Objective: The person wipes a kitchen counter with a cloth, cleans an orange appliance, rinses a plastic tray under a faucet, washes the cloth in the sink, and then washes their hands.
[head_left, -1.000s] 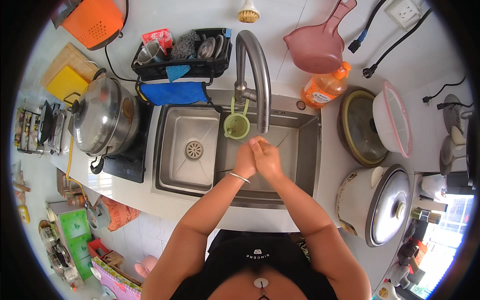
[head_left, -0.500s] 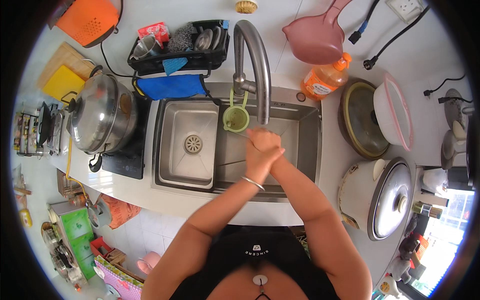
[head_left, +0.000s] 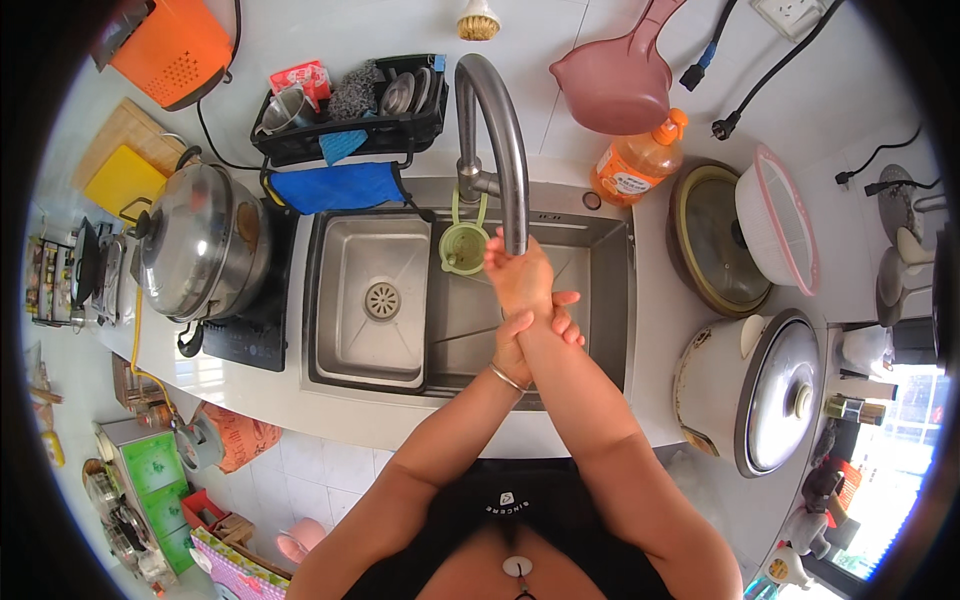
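My left hand, with a silver bangle at its wrist, is wrapped around my right forearm just below the wrist. Beneath the spout of the metal tap is my right hand, holding nothing, its fingers loosely apart and partly hidden by the spout. Both hands are over the larger right basin of the steel sink. A green strainer hangs from the tap's base, close to my right fingers. Whether water is running is too unclear to tell.
Left of the sink stands a steel pot on a black cooktop. Behind are a black rack and a blue cloth. To the right are an orange soap bottle, a brown lid, a white basin and a lidded pot.
My left hand has slid from my right hand down onto the forearm near the wrist. My right hand has moved slightly forward under the spout, and its fingers have loosened.
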The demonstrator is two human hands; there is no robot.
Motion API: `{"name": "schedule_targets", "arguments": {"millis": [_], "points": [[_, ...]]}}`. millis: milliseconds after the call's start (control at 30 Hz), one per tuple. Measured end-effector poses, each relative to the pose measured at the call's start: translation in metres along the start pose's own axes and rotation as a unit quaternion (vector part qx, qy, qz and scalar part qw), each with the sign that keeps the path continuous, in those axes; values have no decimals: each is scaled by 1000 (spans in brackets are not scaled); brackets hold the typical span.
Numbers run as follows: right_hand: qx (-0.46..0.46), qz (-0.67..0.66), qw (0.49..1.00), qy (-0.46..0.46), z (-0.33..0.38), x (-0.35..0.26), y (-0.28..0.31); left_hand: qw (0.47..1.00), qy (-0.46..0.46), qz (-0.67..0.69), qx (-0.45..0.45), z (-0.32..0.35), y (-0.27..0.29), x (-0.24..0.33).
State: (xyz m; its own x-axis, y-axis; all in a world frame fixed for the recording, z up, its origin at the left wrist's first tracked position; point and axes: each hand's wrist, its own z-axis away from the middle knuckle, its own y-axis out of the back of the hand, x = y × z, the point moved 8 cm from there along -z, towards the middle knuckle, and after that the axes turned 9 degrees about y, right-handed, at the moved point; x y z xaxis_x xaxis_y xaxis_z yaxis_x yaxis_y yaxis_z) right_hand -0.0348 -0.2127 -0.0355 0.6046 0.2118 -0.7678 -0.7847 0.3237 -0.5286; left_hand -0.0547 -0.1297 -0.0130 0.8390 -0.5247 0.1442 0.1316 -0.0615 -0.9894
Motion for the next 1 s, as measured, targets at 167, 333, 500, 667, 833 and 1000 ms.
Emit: {"name": "schedule_targets", "arguments": {"millis": [167, 333, 500, 667, 833, 1000], "points": [[-177, 590, 708, 346, 11, -27, -16, 935, 22, -73, 345, 11, 43, -8], [-245, 791, 439, 349, -30, -49, -47, 884, 68, -290, 359, 24, 66, 27], [-329, 657, 277, 620, -33, -68, -103, 942, 28, -4, 335, 22, 83, 27], [-336, 804, 233, 432, -65, -57, -73, 946, 11, 54, 321, 7, 91, 27], [-286, 708, 469, 444, -35, -52, -37, 928, -18, 103, 357, -14, 134, 20], [-254, 505, 825, 13, -18, 38, 48, 951, -63, 4, 303, -36, 202, 23]]}}
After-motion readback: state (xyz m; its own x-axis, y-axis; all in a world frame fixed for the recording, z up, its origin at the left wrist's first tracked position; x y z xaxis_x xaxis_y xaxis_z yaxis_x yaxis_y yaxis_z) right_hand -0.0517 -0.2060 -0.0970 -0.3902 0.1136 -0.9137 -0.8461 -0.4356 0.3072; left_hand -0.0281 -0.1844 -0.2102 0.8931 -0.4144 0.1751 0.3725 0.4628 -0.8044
